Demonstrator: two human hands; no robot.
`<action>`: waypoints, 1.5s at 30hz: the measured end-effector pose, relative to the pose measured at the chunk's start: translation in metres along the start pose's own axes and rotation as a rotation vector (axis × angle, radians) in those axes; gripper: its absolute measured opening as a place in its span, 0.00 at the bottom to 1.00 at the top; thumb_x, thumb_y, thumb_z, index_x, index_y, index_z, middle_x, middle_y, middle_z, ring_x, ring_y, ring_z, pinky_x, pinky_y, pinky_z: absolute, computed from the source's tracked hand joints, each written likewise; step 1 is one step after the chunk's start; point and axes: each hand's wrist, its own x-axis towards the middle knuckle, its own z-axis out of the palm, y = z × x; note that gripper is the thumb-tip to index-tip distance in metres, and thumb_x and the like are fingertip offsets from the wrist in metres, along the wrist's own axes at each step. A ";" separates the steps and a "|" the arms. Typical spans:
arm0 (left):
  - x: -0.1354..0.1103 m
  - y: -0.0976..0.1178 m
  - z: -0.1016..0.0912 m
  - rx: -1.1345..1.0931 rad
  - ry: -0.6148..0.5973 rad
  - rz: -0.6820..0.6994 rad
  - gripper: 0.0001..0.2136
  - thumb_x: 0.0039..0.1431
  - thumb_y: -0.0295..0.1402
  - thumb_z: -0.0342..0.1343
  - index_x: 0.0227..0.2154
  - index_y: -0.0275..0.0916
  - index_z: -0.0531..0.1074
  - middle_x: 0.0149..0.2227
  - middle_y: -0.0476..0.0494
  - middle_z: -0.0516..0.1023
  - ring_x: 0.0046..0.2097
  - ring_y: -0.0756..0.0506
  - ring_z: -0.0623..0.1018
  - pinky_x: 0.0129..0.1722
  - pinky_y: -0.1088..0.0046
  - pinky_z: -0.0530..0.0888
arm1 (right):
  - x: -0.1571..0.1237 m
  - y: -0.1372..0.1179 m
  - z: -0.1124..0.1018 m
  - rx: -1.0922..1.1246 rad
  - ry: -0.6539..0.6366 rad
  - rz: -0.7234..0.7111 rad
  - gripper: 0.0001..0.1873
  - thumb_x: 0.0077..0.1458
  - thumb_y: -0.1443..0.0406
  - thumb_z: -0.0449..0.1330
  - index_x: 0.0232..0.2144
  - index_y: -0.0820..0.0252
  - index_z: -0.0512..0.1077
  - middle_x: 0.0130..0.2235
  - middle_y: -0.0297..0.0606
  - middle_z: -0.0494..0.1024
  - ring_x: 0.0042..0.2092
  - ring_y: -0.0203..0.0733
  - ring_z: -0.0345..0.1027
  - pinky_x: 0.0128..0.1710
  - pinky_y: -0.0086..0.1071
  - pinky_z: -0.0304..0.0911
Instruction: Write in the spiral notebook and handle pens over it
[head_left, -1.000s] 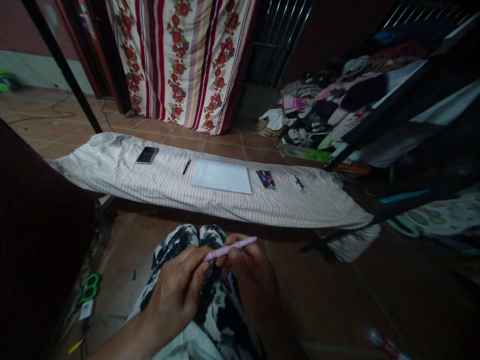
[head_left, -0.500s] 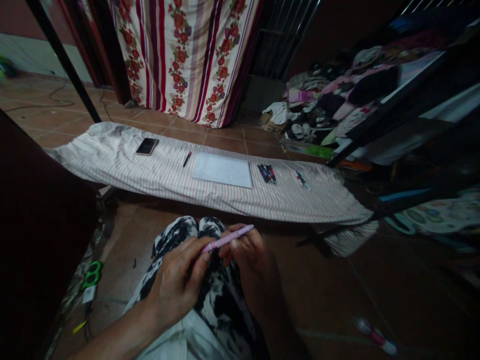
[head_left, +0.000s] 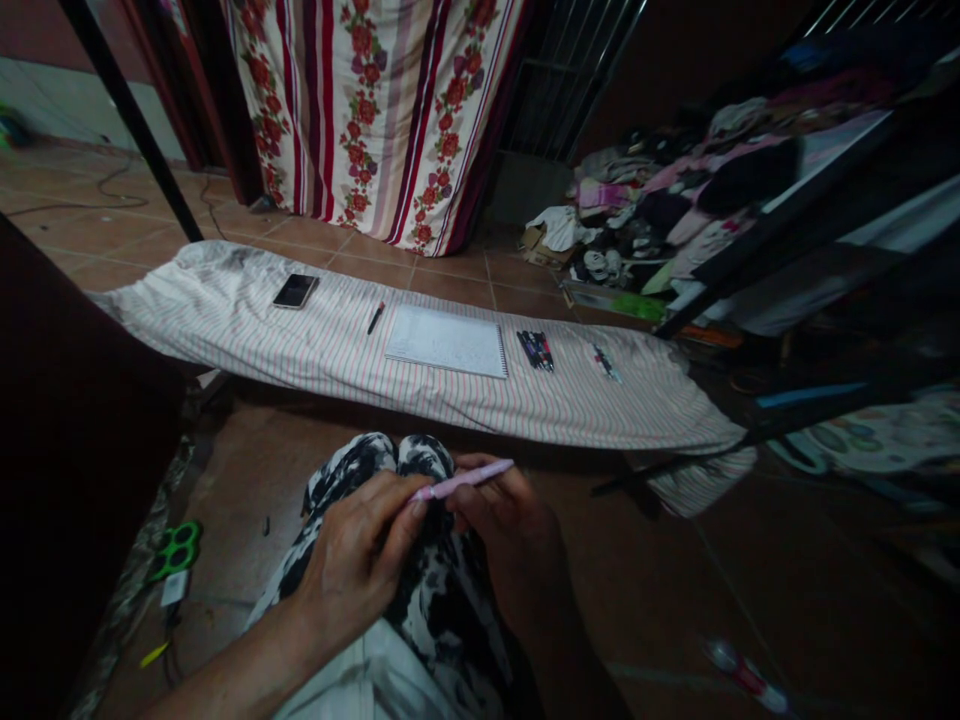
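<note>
Both my hands hold a pink pen [head_left: 465, 479] over my knees, which are in black-and-white patterned trousers. My left hand [head_left: 358, 557] pinches the pen's near end with fingers closed. My right hand [head_left: 510, 535] grips its middle, fingers wrapped round. Ahead lies a striped padded board [head_left: 300, 350] on the floor. On it are a spiral notebook [head_left: 448, 341], a dark pen [head_left: 374, 319], a phone [head_left: 295, 291], a bunch of pens [head_left: 535, 351] and one more pen [head_left: 604, 363].
Green scissors [head_left: 175, 550] lie on the tiled floor at the left. A flowered striped curtain [head_left: 382, 110] hangs behind. A heap of clothes [head_left: 660, 210] and a dark metal frame [head_left: 795, 210] fill the right side. A small bottle [head_left: 739, 668] lies at lower right.
Both hands stay on the pink pen; it has tilted slightly flatter. The view has shifted a little.
</note>
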 end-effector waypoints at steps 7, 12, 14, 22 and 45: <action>-0.001 -0.002 0.003 0.032 -0.024 -0.067 0.12 0.60 0.28 0.46 0.45 0.39 0.69 0.37 0.44 0.77 0.38 0.50 0.76 0.38 0.78 0.72 | 0.001 0.004 0.008 0.051 0.118 -0.089 0.27 0.46 0.64 0.62 0.48 0.56 0.57 0.33 0.34 0.75 0.31 0.35 0.69 0.26 0.26 0.63; -0.003 -0.008 0.010 -0.052 0.005 -0.203 0.12 0.60 0.32 0.46 0.45 0.39 0.70 0.40 0.43 0.77 0.38 0.49 0.77 0.37 0.78 0.73 | 0.004 0.008 0.012 0.038 0.105 -0.194 0.31 0.48 0.65 0.61 0.52 0.52 0.52 0.32 0.32 0.74 0.29 0.34 0.69 0.29 0.28 0.65; -0.003 -0.009 0.012 -0.091 0.018 -0.245 0.12 0.60 0.33 0.47 0.44 0.39 0.70 0.41 0.43 0.77 0.38 0.49 0.77 0.37 0.78 0.73 | 0.005 0.009 0.011 0.018 0.083 -0.188 0.25 0.49 0.65 0.59 0.49 0.54 0.56 0.33 0.34 0.73 0.30 0.34 0.69 0.29 0.28 0.65; -0.004 -0.006 0.012 -0.137 0.016 -0.286 0.13 0.60 0.34 0.47 0.44 0.38 0.71 0.40 0.43 0.77 0.39 0.48 0.77 0.38 0.77 0.73 | 0.008 0.021 0.011 -0.022 0.101 -0.239 0.33 0.45 0.67 0.62 0.52 0.53 0.54 0.35 0.35 0.74 0.33 0.36 0.71 0.33 0.31 0.68; -0.005 -0.006 0.012 -0.107 0.042 -0.299 0.13 0.59 0.34 0.47 0.44 0.38 0.71 0.41 0.43 0.77 0.40 0.48 0.76 0.38 0.76 0.73 | 0.006 0.024 0.005 -0.571 0.070 -0.384 0.39 0.48 0.64 0.60 0.59 0.56 0.47 0.38 0.37 0.77 0.34 0.36 0.73 0.37 0.29 0.68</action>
